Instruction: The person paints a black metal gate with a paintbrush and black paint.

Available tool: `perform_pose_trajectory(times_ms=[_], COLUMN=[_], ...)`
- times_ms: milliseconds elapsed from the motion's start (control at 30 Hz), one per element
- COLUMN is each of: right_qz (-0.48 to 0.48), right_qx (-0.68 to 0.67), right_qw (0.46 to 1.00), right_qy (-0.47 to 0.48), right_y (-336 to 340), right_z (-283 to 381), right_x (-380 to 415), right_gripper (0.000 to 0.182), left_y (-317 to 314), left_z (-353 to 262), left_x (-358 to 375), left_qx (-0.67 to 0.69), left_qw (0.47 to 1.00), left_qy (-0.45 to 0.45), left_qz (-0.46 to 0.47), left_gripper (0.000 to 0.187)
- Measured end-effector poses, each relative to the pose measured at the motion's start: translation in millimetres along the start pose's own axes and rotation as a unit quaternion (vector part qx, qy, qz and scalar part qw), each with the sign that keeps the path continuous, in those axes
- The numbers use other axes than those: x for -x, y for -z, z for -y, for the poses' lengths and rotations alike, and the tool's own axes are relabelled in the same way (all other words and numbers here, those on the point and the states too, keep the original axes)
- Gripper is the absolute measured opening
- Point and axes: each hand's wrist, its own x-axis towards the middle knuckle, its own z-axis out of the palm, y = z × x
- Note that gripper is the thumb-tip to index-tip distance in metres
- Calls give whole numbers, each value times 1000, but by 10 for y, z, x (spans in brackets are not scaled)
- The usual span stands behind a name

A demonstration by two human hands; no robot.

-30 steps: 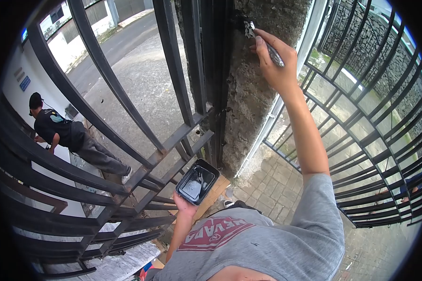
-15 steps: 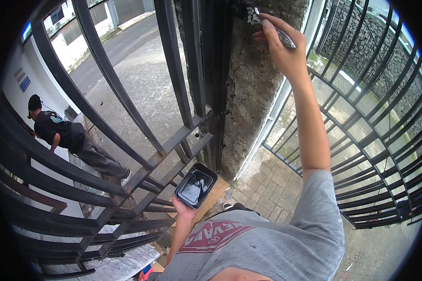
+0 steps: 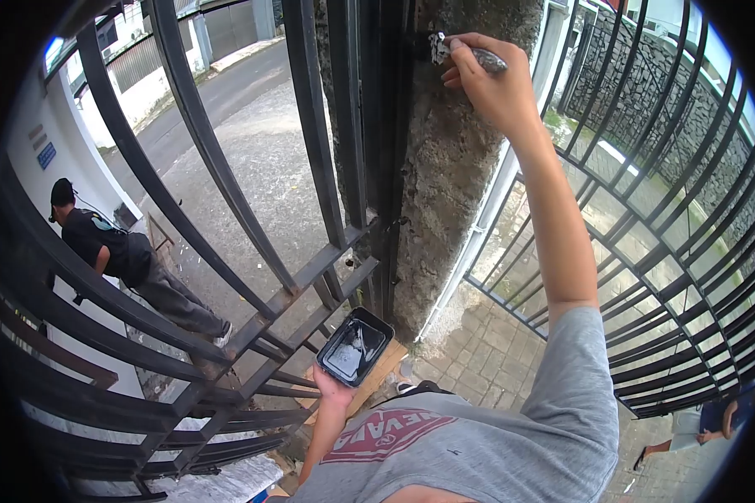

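Note:
My right hand (image 3: 502,88) is raised to the top of the view, fingers closed round the handle of a paintbrush (image 3: 487,59). The brush's paint-smeared head is at the edge where a black metal gate post (image 3: 386,134) meets a rough concrete pillar (image 3: 449,147); its bristle tips are hard to make out. Lower down, my left hand (image 3: 334,389) grips a black plastic tray (image 3: 342,332) by its near end. Dark, glossy paint lies inside the tray, with light reflecting off it.
Black gate bars (image 3: 310,126) fill the left side, with a road beyond. Behind them a person in dark clothes (image 3: 113,251) leans forward. Another barred gate (image 3: 646,226) stands at right. Near its foot, another person (image 3: 698,432) is partly visible. Cardboard (image 3: 382,369) lies below the tray.
My right hand and the brush have shifted slightly left and down, closer to the black post. The tray appears a little lower and farther right. A second person has appeared at the lower right.

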Motion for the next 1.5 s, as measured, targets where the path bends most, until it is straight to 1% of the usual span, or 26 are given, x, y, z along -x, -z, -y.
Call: perform_pose_trajectory(times_ms=[33, 133, 167, 267, 300, 333, 367, 467, 500, 533, 567, 667, 733, 833, 867, 933, 1000, 1033, 1067, 1133, 1200, 1233, 1333, 1367, 1467, 1500], right_qz=[-18, -109, -116, -65, -42, -19, 35, 54, 42, 13, -21, -86, -68, -126, -98, -82, -64, -54, -44, 24, 44, 50, 34, 23, -31, -39], right_qx=[4, -65, -87, -43, -9, 25, 47, 41, -8, -18, -16, -58, -101, -82, -66, -30, -136, -190, -260, -315, -355, -373, -446, -458, -471, -480], right_qw=[1000, 984, 985, 997, 999, 999, 998, 997, 996, 998, 1000, 992, 987, 982, 989, 994, 987, 974, 952, 924, 890, 870, 793, 770, 695, 681], right_qy=[15, 128, 90, 21, 27, 33, 5, -40, -72, -58, -7, 70, 104, 111, 83, 70, -48, -110, -155, -216, -282, -319, -414, -444, -542, -552], right_y=[32, -24, -68, -229, -280, -297, -257, -198, -152, -111, -77, 25, 79, -65, -111, -282, -315, -326, -293, -237, -302, -334, -436, -469, -549, -576], right_z=[71, 6, -10, -119, -195, -182, -117, -154, -107, -69, -66, 53, 33, -29, -7, -193, -181, -131, -100, -5, 98, 133, 121, 78, 91, 95], right_x=[-89, -157, -67, 332, 473, 572, 635, 549, 442, 309, 156, -295, -471, -316, -138, 165, 510, 701, 882, 1262, 1592, 1763, 2191, 2328, 2620, 2704], right_gripper=[27, 24, 22, 21, 21, 21, 22, 22, 23, 24, 25, 22, 27, 22, 22, 22, 22, 22, 24, 28, 32, 34, 38, 43, 49, 52], left_y=[-16, -34, 8, 100, 115, 68, 17, -63, -39, -15, 4, 58, 54, 38, 54, 82, 35, 29, 31, -99, -313, -249, -389, -418, -471, -484], left_z=[14, 28, 35, 11, 10, 11, 8, -12, -13, -16, -22, -6, 3, 34, 40, 39, 43, 34, 33, 34, 22, 6, -21, -23, -10, 0], left_x=[14, 43, 38, -9, -13, -7, 15, 58, 45, 29, 8, -64, -84, -48, -52, -47, -50, -76, -109, -196, -202, -263, -249, -246, -243, -223], left_qx=[3, 7, 6, 11, 15, 7, -2, -6, -5, -5, -9, -16, -18, -3, 2, 11, -7, -11, -14, -14, -13, 9, 25, 30, 22, 15], left_qw=[1000, 1000, 1000, 1000, 1000, 1000, 1000, 1000, 1000, 1000, 1000, 1000, 1000, 1000, 1000, 1000, 1000, 1000, 1000, 1000, 1000, 1000, 998, 998, 999, 999], left_qy=[3, 8, 8, 9, 12, 3, -6, -12, -13, -13, -7, 4, 2, -11, -4, 7, 4, 2, -1, -5, 2, 8, 10, 7, 3, 3], left_qz=[7, 18, 11, 7, 5, 1, -3, -3, -1, 1, 7, 17, 12, -17, -6, 16, 4, -8, -22, -16, -20, 6, 50, 50, 41, 36], left_gripper=[68, 67, 67, 72, 75, 73, 72, 72, 72, 71, 74, 80, 81, 68, 74, 85, 78, 75, 72, 68, 65, 67, 67, 68, 69, 69])
